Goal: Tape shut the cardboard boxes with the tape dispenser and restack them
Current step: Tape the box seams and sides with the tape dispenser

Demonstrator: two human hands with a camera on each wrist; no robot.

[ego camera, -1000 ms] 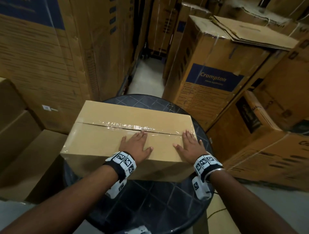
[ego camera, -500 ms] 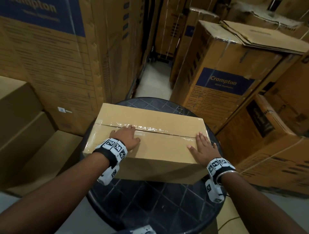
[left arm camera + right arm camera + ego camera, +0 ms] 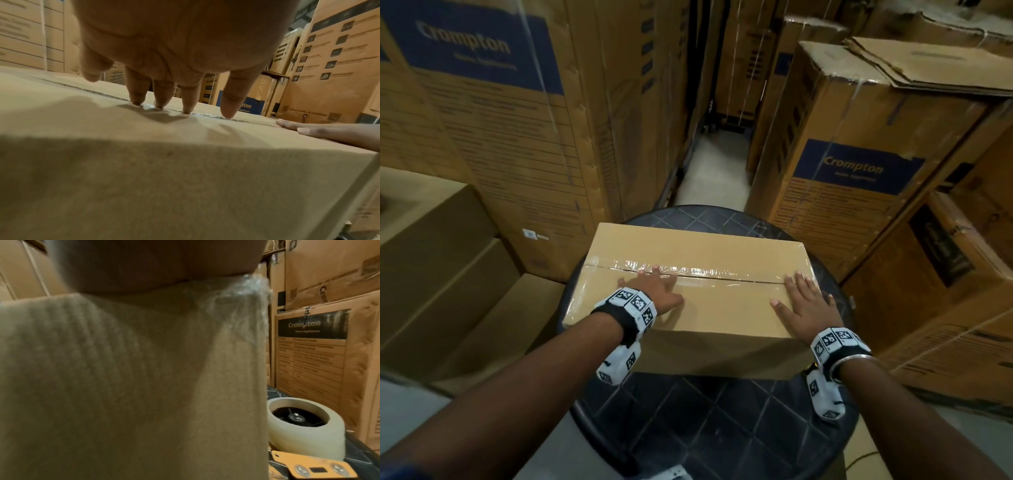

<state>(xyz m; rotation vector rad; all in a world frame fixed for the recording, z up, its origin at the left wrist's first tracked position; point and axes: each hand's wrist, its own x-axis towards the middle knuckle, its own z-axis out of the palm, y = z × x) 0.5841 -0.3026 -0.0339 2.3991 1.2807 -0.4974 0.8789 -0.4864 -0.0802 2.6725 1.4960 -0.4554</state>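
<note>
A: Where does the cardboard box (image 3: 690,298) sit?

B: On the round dark tabletop (image 3: 709,421), toward its far half. A strip of clear tape (image 3: 688,272) runs left to right along the top seam, and it wraps crumpled over the right end, as the right wrist view shows.

A: Any writing on that box?

B: None that I can read; its top and near side are plain brown.

A: And the hands?

B: The left hand (image 3: 654,291) lies on the top, left of middle, grip released, fingers straight. In the left wrist view its fingertips (image 3: 187,108) touch the taped seam while the palm is raised off the cardboard. The right hand (image 3: 803,308) lies flat near the right end, grip likewise released, fingers spread and reaching the seam.

A: The tape dispenser?

B: The tape dispenser (image 3: 304,434) lies on the tabletop just right of the box, with a pale roll on a black hub and an orange plate with two rivets nearer the camera.

A: What is around it all?

B: Tall cartons. The left carton (image 3: 493,113) bears a blue panel reading "Crompton"; the line under it is too blurred to read. The right carton (image 3: 852,178) carries the same blue "Crompton" panel above fine print I cannot make out. Plain brown boxes (image 3: 438,260) are stacked at near left.
</note>
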